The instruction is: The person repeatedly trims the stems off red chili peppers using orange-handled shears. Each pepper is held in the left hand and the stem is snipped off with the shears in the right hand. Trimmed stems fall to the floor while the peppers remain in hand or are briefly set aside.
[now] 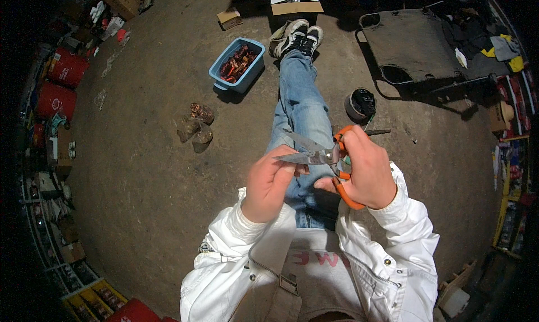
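Observation:
My right hand (369, 169) grips a pair of scissors (314, 157) by its orange handles, with the fingers in one loop and the thumb side at the other. Its two metal blades are spread apart and point left over my legs. Close to the lower blade, my left hand (266, 186) is closed, thumb and fingertips pressed together. The blade partly covers those fingertips, and whatever they pinch is too small or hidden to name. Below both hands lie my outstretched legs in blue jeans (306, 100).
A blue plastic tub (215, 81) of reddish scraps stands left of my feet. Several filled clear bags (195, 125) sit nearer. Right of my legs is a dark bucket (353, 111), with a folding cot (401, 44) beyond. Cardboard boxes (297, 7) and red drums (59, 100) line the edges.

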